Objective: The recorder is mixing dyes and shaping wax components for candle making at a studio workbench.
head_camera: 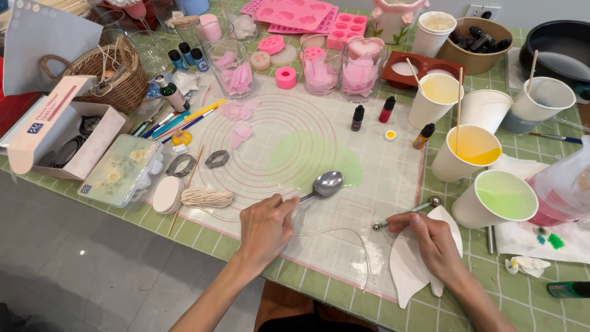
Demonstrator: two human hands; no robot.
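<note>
Spreading across the green-checked tabletop, the translucent silicone mat serves as the landmark for everything else. Near the mat's centre lies a pale green pool of wax, thin and flat. At the mat's right edge stands the paper cup of green wax, with a cup of yellow wax just behind it. Off the mat's lower right corner rests a white leaf-shaped piece. The left hand has its fingers clamped on the handle of a metal spoon, whose bowl sits on the pool's near edge. The right hand pinches a ball-ended metal tool at the mat's right border. Judging from this, keeping the spoon low and level and drawing it gently should lift the wax cleanly.
</note>
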